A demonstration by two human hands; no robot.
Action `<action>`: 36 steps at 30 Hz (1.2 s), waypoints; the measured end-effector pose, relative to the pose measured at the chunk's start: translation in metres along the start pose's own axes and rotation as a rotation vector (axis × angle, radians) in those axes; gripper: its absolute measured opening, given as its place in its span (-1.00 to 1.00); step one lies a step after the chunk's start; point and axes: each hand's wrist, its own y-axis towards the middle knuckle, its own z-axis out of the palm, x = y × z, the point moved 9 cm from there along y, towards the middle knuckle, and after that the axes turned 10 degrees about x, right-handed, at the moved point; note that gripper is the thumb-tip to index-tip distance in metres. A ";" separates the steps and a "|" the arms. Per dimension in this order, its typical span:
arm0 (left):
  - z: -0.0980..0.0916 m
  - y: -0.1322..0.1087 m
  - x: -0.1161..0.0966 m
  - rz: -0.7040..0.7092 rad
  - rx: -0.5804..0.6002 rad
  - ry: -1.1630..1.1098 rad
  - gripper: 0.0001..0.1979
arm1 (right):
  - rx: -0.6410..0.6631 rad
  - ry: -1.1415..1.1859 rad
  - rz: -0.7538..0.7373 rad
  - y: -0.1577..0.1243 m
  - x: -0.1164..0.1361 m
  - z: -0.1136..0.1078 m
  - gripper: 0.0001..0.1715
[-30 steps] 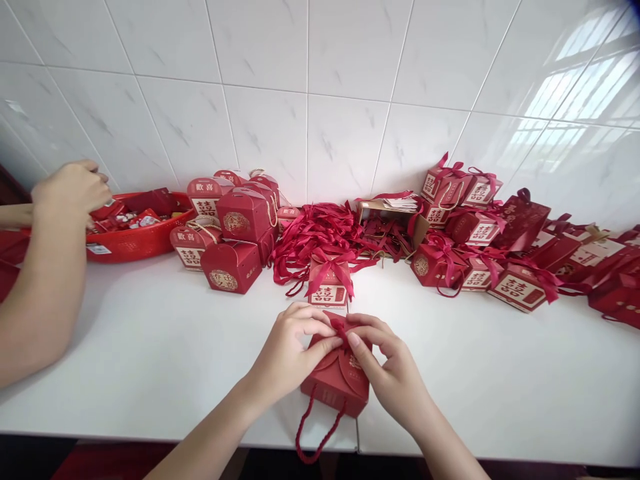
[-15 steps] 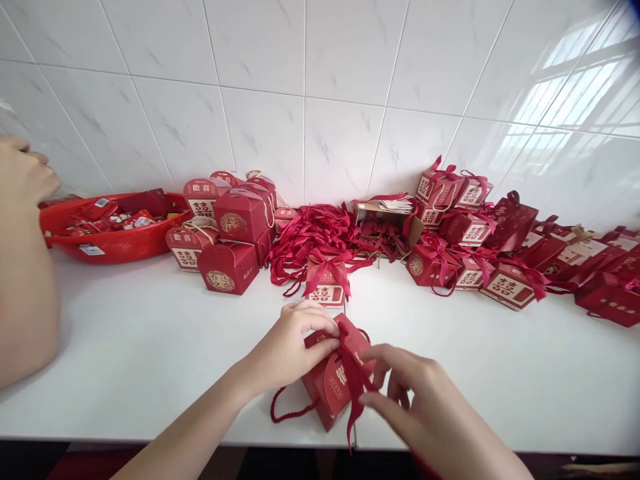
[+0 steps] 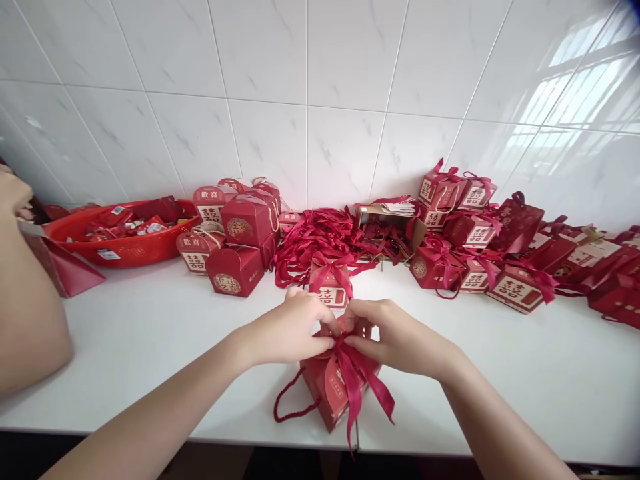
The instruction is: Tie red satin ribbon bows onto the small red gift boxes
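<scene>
A red gift box (image 3: 320, 387) with a twisted rope handle (image 3: 291, 417) sits near the table's front edge. Dark red ribbon (image 3: 353, 383) is gathered at its top, and two loose tails hang over the front. My left hand (image 3: 303, 327) pinches the ribbon at the knot from the left. From the right, my right hand (image 3: 380, 330) pinches it at the same spot, the fingertips of both hands nearly meeting. The knot itself is partly hidden by my fingers. Just behind stands a small box with a tied bow (image 3: 331, 277).
A red basket (image 3: 135, 250) of small packets stands at the left, near another person's arm (image 3: 30, 307) and a red box (image 3: 70, 267). Boxes without bows (image 3: 235, 270) are stacked left of a ribbon heap (image 3: 320, 233). Ribboned boxes (image 3: 515, 287) fill the right.
My right hand has moved up and left from the ribbon's tails to the knot, beside my left hand. The tails now hang loose. At the left, a red box has come into view by the other person's arm.
</scene>
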 end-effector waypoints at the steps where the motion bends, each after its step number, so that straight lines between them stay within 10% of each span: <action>1: -0.001 -0.001 0.001 -0.012 0.007 -0.001 -0.83 | 0.001 0.002 -0.040 -0.001 0.001 0.001 -0.84; 8: -0.008 -0.007 0.009 -0.057 -0.031 -0.051 -0.84 | -0.016 -0.191 -0.236 -0.012 -0.003 0.010 -0.50; 15: -0.006 -0.007 0.015 -0.045 -0.018 -0.156 -0.86 | -0.119 -0.482 -0.320 -0.023 0.005 0.017 -0.58; 36: 0.014 0.003 0.020 0.110 0.096 -0.287 -0.65 | -0.049 -0.067 -0.347 -0.015 -0.015 0.024 -0.46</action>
